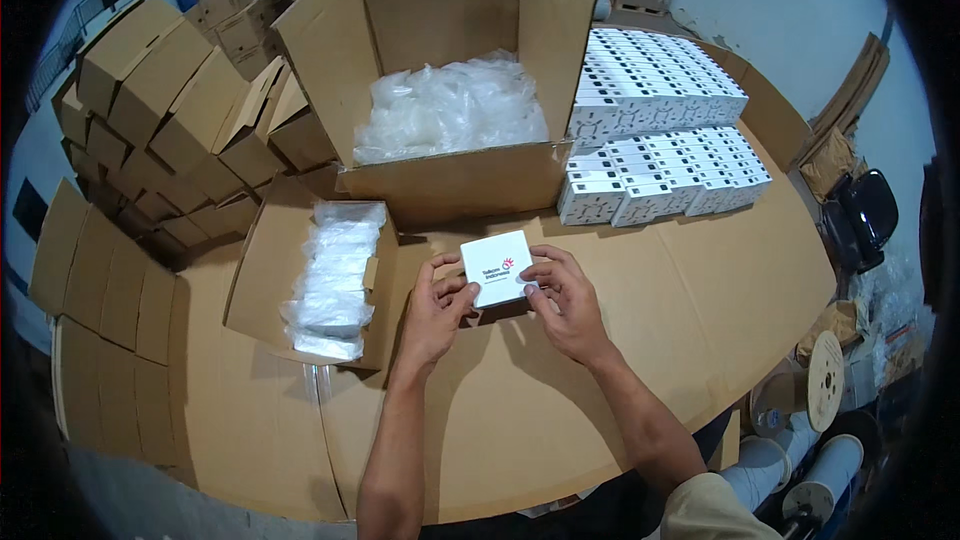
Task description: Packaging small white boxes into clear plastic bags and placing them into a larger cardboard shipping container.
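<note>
A small white box [497, 268] with a red mark and dark print faces up between my two hands, held just above the cardboard-covered table. My left hand [438, 305] grips its left edge with thumb and fingers. On the opposite edge, my right hand [563, 300] has its thumb at the lower corner and its fingers along the side. Left of my hands stands an open carton [262, 265], holding a row of white packs in clear plastic [335, 275]. Behind it, a large open carton [455, 180] contains a heap of clear plastic bags [455, 105].
Stacked white boxes [660, 120] fill the table's far right. Brown cartons [165, 100] are piled at the left, with more [110, 310] along the table's left edge. Cardboard [700, 330] covers the tabletop. Rolls and a spool [822, 380] stand beyond its right edge, near a black chair [862, 210].
</note>
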`<state>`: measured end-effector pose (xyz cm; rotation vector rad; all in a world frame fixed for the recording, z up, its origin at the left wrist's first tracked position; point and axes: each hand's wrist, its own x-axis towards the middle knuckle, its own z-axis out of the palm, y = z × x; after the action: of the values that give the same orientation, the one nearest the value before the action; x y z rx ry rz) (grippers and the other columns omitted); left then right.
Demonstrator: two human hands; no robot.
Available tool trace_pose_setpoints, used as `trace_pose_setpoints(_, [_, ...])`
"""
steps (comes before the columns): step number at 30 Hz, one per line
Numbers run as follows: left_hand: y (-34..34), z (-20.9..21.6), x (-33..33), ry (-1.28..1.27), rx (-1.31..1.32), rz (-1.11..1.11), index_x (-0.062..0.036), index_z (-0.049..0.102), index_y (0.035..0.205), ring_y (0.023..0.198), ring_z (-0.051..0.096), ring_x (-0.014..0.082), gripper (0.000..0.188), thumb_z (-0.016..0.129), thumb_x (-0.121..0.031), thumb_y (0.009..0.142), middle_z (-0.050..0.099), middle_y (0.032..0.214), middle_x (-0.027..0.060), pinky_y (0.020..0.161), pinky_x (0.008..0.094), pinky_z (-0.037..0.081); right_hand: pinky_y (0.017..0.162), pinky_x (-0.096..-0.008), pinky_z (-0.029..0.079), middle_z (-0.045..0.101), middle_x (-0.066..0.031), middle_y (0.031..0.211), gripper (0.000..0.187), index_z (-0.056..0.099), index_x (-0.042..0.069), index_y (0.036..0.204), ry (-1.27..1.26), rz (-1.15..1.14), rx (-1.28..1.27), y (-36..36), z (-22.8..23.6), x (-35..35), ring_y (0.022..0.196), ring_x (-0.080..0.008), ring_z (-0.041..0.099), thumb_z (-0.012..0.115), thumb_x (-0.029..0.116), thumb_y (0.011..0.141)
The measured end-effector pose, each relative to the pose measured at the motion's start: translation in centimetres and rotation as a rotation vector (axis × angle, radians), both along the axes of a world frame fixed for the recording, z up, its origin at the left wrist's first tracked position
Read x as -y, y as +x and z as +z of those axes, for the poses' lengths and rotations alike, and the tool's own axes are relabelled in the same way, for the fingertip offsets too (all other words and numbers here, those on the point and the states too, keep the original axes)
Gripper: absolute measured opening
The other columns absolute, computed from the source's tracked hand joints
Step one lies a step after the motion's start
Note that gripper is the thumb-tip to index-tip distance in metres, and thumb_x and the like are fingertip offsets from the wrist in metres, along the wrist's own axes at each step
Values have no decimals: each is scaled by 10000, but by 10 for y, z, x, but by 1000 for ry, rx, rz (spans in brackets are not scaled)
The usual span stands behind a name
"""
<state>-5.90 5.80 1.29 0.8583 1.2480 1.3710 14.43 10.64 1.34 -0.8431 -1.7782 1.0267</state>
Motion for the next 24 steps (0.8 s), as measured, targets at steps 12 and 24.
trace_pose_setpoints(12, [-6,-13,4,122,-261,-71,19,574,1234,1058,671,181,353,701,46,906,693,1139,115,937,316,546,880,-369,568,675,-174,1081,388,480,-1,1223,-90,-11,66,7,-8,-10,1059,-253,697,666,-61,887])
trace_pose_setpoints(24, [-4,-5,6,76,-406,-105,9,585,1193,1057,694,208,330,727,16,895,712,1081,124,932,346,561,1006,-378,548,660,-182,1183,453,510,9,1277,-177,21,185,11,-1,-11,1159,-273,664,705,-62,874])
